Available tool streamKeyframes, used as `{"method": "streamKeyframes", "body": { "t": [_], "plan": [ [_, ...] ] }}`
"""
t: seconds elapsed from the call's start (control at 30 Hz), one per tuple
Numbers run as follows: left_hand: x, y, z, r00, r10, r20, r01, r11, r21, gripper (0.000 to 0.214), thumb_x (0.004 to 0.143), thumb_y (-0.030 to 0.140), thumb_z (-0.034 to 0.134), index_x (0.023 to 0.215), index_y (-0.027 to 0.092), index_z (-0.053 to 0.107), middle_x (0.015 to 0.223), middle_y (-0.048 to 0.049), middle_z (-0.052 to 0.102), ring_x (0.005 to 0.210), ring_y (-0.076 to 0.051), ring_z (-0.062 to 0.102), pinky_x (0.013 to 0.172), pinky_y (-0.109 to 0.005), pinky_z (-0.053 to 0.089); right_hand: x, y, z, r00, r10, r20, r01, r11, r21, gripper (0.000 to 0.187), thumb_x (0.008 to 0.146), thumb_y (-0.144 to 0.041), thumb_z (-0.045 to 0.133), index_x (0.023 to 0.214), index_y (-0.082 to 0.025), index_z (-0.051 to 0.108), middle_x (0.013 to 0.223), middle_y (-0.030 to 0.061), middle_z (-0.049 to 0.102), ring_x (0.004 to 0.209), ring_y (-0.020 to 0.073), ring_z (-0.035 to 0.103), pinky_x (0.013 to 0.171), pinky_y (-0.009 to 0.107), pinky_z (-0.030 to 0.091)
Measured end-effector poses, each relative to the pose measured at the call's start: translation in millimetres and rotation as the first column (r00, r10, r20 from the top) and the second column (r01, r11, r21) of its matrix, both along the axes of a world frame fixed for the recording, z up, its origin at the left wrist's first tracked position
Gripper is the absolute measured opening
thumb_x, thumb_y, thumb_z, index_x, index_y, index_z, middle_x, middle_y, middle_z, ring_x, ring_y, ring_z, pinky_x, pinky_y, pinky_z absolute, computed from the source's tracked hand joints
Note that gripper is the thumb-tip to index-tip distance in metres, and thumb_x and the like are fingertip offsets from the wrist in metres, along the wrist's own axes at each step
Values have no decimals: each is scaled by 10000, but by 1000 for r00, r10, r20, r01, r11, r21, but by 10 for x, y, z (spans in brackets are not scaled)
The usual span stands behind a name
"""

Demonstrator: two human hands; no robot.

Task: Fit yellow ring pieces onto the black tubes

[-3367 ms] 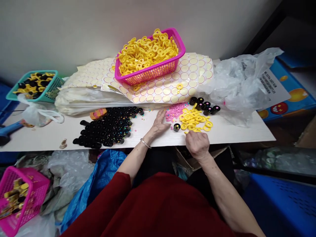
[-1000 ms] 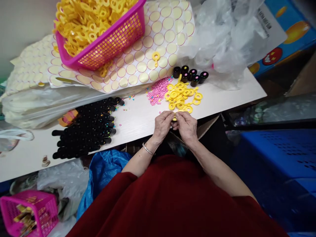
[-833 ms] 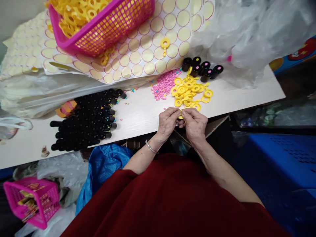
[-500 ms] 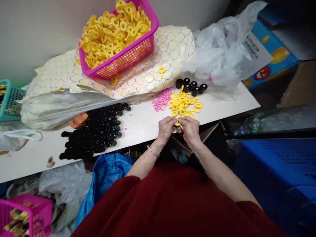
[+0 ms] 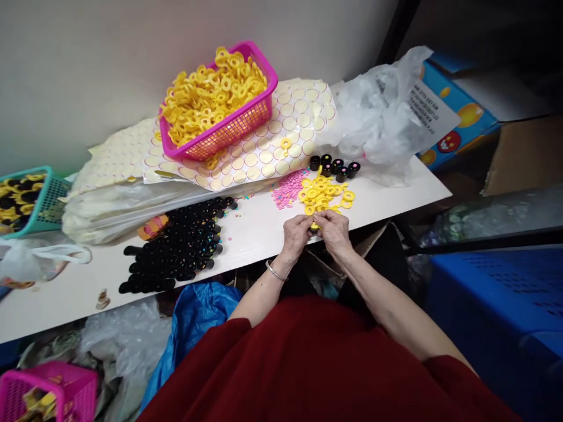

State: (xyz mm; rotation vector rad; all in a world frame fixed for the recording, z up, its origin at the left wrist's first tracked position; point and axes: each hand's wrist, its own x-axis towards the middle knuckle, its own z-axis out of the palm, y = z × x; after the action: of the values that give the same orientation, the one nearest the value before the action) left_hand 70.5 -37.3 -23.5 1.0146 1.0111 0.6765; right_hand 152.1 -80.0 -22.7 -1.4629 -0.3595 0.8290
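My left hand (image 5: 296, 232) and my right hand (image 5: 334, 231) meet at the table's front edge, fingers pinched together on a small yellow ring piece with a black cap (image 5: 314, 225) between them. Just beyond them lies a pile of yellow rings (image 5: 323, 194), a heap of small pink discs (image 5: 288, 189) and a short row of black caps with coloured dots (image 5: 333, 165). A large pile of black caps (image 5: 178, 245) lies to the left.
A pink basket of yellow rings (image 5: 220, 98) stands on sheets of round stickers (image 5: 268, 147). A teal basket (image 5: 30, 199) is far left, clear plastic bags (image 5: 382, 111) at the right, a blue crate (image 5: 497, 305) right of the white table (image 5: 391, 190), a pink basket (image 5: 48, 395) below.
Earlier my hands were apart on the table by the pink discs and rings. They came together at the front edge on one piece and stay pinched; the view has shifted.
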Motion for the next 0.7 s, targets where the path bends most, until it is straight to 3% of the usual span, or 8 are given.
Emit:
{"method": "streamKeyframes", "body": {
  "t": [0.1,0.2,0.37,0.47,0.6,0.7],
  "plan": [
    [-71,-21,4,998,-59,31,54,990,129,326,679,420,654,810,123,682,638,15,576,425,-26,416,407,-178,299,-10,-45,-5,997,58,51,-60,997,48,230,630,-387,647,620,-164,588,499,-61,482,402,57,376,376,203,303],
    [-149,-32,-27,991,-127,34,117,969,218,371,703,475,647,823,127,689,751,-8,582,483,-28,438,432,-176,332,-14,-117,-12,995,99,3,-99,994,51,282,663,-439,625,683,-159,606,446,-67,459,371,66,381,356,202,300],
    [-217,-11,-70,983,-182,-11,177,943,281,406,725,517,631,779,119,684,761,-14,564,575,-49,456,483,-173,353,-7,-242,-10,989,148,3,-148,987,62,307,647,-444,657,744,-155,620,533,-50,538,415,81,472,363,195,353],
    [-239,0,-68,968,-251,26,236,937,257,392,711,494,660,849,129,690,791,-15,582,647,-62,494,584,-186,401,16,-288,-12,978,205,40,-207,975,79,285,683,-424,630,796,-163,634,585,-45,551,438,81,483,386,199,381],
    [-257,14,-62,931,-365,14,344,888,307,454,555,365,802,931,142,682,808,-1,597,683,-74,486,664,-215,412,85,-308,-24,939,232,252,-258,963,74,259,763,-414,555,793,-173,648,722,-4,572,514,92,497,431,218,401],
    [-239,25,-75,942,-332,-53,325,861,392,378,556,329,792,871,149,688,785,2,593,687,-87,483,659,-222,401,152,-314,-41,821,271,503,-341,938,52,222,757,-387,595,818,-182,653,779,16,581,661,134,544,597,272,472]
  ]
}}
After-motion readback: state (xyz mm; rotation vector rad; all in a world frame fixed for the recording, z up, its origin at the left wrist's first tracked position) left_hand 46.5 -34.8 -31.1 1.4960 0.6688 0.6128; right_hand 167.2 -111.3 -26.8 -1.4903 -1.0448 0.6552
